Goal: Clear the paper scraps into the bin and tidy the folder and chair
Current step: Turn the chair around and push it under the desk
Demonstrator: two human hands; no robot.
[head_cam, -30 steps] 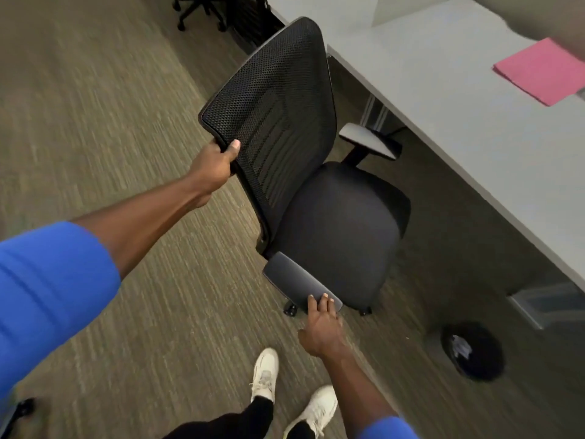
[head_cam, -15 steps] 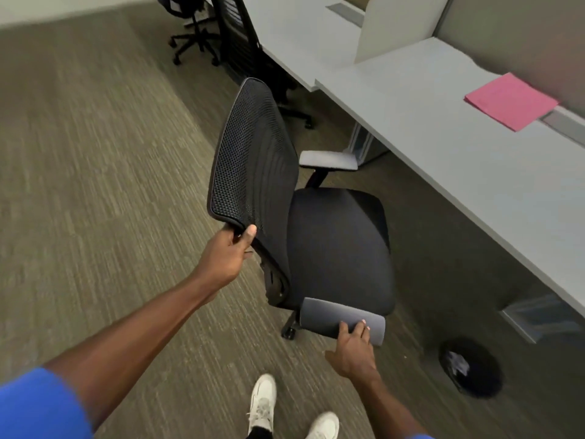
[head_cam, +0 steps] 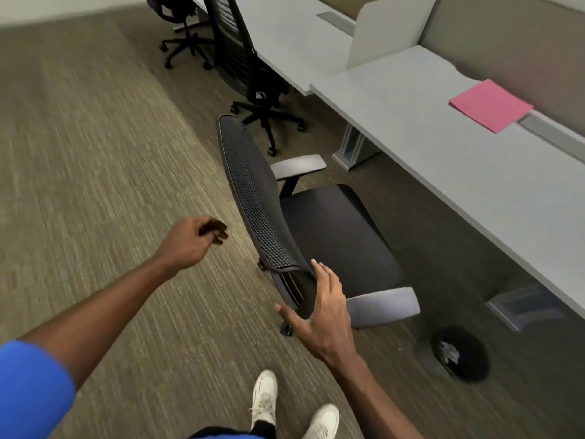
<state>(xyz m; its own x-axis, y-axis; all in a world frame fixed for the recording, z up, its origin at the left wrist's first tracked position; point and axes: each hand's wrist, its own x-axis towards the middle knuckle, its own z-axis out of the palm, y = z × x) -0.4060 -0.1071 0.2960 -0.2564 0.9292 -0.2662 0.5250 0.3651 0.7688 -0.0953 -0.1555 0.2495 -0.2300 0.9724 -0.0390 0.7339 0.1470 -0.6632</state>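
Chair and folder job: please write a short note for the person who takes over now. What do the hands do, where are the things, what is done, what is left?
Left hand: loosely curled, empty, off the chair.
Right hand: open, fingertips at the lower edge of the backrest, no grip on it.
Chair: on the carpet beside the desk, seat only partly under it.
Folder: pink, closed, flat on the desk.
Bin: on the floor under the desk edge, paper scraps inside.
Done: scraps binned, folder apparently tidy.
Left: probably push the chair fully in.
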